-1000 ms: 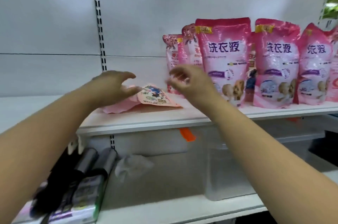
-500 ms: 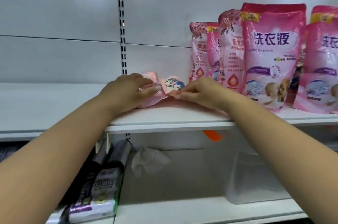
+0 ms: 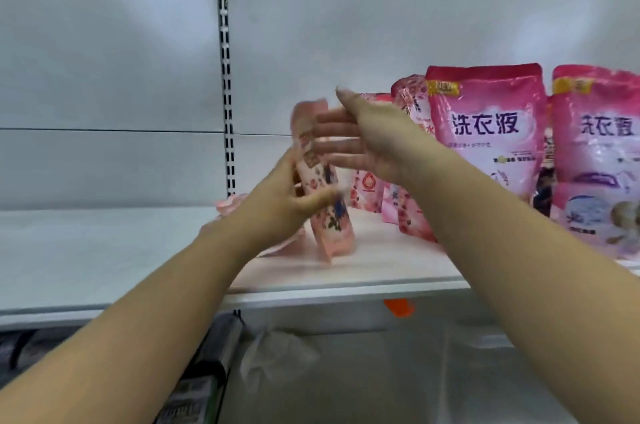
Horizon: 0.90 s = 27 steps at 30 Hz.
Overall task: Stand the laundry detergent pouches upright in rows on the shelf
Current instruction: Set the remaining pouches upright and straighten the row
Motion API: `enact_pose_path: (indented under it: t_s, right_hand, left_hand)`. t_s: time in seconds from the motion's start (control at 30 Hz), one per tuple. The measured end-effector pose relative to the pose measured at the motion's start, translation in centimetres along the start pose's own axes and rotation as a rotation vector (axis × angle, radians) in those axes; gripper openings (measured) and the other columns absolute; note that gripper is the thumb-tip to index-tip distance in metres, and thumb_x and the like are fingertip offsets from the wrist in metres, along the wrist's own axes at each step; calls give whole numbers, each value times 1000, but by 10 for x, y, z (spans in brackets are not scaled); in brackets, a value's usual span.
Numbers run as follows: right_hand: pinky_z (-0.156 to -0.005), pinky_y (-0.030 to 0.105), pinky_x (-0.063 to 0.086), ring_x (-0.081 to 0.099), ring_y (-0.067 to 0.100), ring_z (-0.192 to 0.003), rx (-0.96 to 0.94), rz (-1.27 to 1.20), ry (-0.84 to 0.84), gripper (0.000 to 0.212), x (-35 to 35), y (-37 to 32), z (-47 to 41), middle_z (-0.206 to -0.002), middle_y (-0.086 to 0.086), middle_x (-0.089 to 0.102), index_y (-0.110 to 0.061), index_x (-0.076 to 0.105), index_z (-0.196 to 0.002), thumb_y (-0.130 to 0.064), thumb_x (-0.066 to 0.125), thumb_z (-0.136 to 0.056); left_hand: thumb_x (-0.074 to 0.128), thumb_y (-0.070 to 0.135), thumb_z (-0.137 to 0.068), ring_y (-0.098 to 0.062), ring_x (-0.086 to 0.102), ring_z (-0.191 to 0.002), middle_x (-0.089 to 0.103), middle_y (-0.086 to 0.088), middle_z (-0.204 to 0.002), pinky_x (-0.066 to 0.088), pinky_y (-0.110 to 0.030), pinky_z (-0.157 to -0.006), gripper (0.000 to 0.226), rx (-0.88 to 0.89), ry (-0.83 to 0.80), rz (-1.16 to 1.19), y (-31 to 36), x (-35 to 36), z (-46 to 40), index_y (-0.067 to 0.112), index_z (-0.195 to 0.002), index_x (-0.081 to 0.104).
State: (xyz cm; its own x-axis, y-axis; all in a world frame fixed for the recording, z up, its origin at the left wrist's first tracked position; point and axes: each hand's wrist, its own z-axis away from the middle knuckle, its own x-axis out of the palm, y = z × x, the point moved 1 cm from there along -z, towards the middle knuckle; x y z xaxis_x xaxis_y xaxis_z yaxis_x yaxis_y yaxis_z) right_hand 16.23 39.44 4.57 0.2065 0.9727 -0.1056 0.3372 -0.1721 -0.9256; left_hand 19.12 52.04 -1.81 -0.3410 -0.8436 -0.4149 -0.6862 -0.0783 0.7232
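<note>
At the right of the frame, several large pink plastic detergent pouches (image 3: 485, 132) already stand upright. At centre, the left hand (image 3: 294, 201) pinches a small pink flowered pouch (image 3: 320, 181), nearly upright on the white metal shelf (image 3: 104, 250); the right hand (image 3: 360, 139) is spread beside its top. More pink material lies behind it, so I judge work remains. The left part of the shelf offers room; the front edge is close.

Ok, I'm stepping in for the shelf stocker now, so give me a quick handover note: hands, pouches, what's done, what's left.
Left hand: grips the small pink pouch, nearly upright, tilted, base on the shelf.
Right hand: fingers straight against the pouch's upper part.
Done: large pouches and smaller ones stand in rows at right.
Left: straighten this pouch into the row; another pink pouch seems to lie flat behind the left hand, blurred.
</note>
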Motion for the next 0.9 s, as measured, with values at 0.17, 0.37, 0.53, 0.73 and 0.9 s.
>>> enact_pose_path:
  t_s: [0.17, 0.37, 0.53, 0.73, 0.9]
  right_hand:
    - [-102, 46, 42, 50, 26, -117, 7, 261, 61, 56, -18, 30, 5, -128, 10, 53, -12, 50, -123, -53, 46, -86]
    - [-80, 40, 53, 64, 26, -90, 318, 36, -165, 25, -21, 51, 14, -94, 8, 68, -9, 58, -101, -21, 64, -81]
    - [-68, 30, 50, 59, 19, -76, 74, 15, 156, 7, -8, 29, -17, -83, 3, 62, -9, 58, -89, -8, 62, -83]
    - [-73, 32, 45, 61, 25, -98, -23, 133, 390, 26, 4, 49, -70, -113, 8, 64, -10, 55, -114, -13, 56, -89]
    - [-60, 25, 45, 61, 26, -97, 139, 170, 368, 30, 10, 93, -105, -115, 10, 63, -7, 50, -116, -9, 57, -87]
  left_hand:
    - [55, 13, -87, -21, 70, -75, 72, -8, -82, 58, -34, -67, 5, -275, 195, 350, -6, -8, -8, 12, -90, 59]
    - [54, 8, -87, -19, 70, -63, 73, -7, -72, 58, -31, -56, 9, -214, 146, 462, 0, -15, -24, 10, -92, 61]
    - [53, 12, -90, -7, 67, -66, 70, -2, -82, 54, -26, -65, 8, -166, 261, 313, 3, -25, -56, 14, -94, 59]
    - [57, 49, -80, -27, 46, -125, 44, -10, -142, 34, -37, -105, 73, -404, 46, -525, -25, -46, -78, 14, -139, 34]
    - [42, 57, -86, -23, 42, -128, 42, -6, -144, 31, -32, -104, 63, -608, -295, -790, -61, -49, -64, 20, -136, 40]
